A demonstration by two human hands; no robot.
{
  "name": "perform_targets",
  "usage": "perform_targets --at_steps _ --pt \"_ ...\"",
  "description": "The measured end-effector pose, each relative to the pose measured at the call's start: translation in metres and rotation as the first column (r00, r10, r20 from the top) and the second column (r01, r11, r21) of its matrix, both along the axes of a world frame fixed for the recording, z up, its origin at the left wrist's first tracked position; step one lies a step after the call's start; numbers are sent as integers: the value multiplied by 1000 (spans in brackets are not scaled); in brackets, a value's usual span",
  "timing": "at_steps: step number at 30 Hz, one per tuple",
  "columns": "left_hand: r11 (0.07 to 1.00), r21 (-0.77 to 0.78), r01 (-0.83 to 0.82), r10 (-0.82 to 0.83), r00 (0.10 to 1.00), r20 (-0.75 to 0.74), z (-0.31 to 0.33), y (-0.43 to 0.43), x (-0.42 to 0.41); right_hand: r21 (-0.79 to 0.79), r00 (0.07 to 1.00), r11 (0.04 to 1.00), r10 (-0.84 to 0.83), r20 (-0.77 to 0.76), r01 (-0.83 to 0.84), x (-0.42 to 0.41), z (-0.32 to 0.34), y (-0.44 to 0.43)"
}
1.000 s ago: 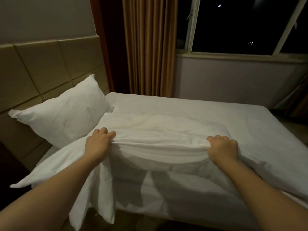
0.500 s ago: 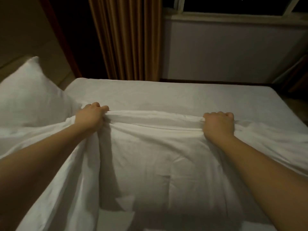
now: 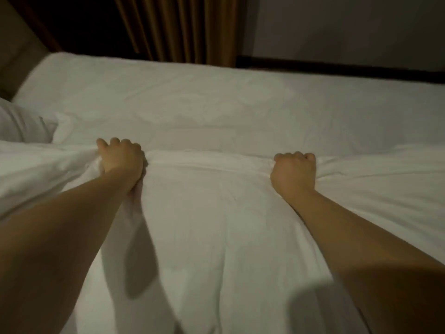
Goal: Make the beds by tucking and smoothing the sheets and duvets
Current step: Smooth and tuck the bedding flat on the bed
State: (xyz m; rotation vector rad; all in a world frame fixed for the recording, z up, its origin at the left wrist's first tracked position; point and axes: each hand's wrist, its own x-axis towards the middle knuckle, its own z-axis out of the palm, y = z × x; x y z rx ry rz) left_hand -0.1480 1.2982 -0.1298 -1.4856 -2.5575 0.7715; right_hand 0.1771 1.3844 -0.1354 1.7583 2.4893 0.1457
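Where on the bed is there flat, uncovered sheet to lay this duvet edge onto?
The widest bare stretch of sheet runs between the duvet edge gripped by the left hand and right hand and the far bedside by the curtain. The left is crowded: the pillow lies against bunched fabric there.

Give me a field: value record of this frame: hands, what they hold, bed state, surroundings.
left hand: fist closed on the duvet's folded edge
right hand: fist closed on the same edge, apart from the left
duvet: white, edge bunched between the hands, draped toward the camera
sheet: white, lightly wrinkled, uncovered beyond the hands
pillow: white, at the left edge, partly out of frame
curtain: brown, pleated, behind the bed
lighting: dim
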Motion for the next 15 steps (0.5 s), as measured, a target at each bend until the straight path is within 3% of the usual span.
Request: perform_targets --at_steps 5,9,15 --pt "992 44 115 -117 992 50 -66 31 0 -142 998 987 -67 11 68 -9 -65 25" --pt "988 114 105 -123 979 163 -100 47 -23 -200 993 973 -114 10 114 -15 -100 44" --pt "989 117 89 -111 973 200 -152 71 -42 -274 988 949 -146 49 154 -27 -143 72"
